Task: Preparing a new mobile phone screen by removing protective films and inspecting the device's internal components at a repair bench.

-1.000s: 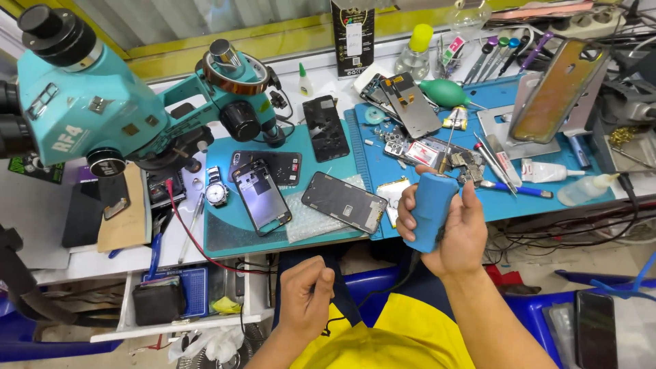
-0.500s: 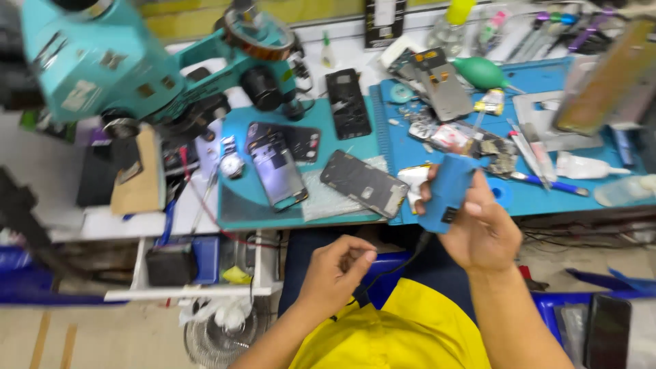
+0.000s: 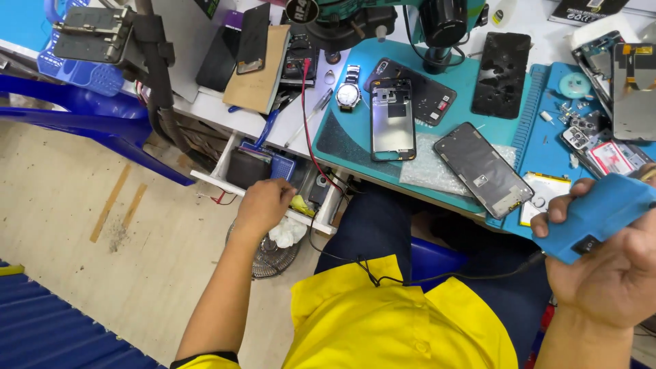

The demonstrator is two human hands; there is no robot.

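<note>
The view had swung left of the teal mat (image 3: 355, 140), showing floor. Below the mat's left edge, the drawer (image 3: 273, 179) now held the left hand (image 3: 263, 205), fingers curled, its grasp hidden. Right of the mat, the right hand (image 3: 605, 263) gripped the blue tool (image 3: 594, 215).

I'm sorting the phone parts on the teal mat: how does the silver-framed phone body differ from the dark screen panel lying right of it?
The silver-framed phone body lies straight up and down, while the dark screen panel lies slanted. The body shows a pale, shiny inside with a bright metal rim; the panel is dark grey and matte. The panel rests partly on clear bubble wrap; the body sits on the bare teal mat. Both lie flat, untouched by either hand.
</note>
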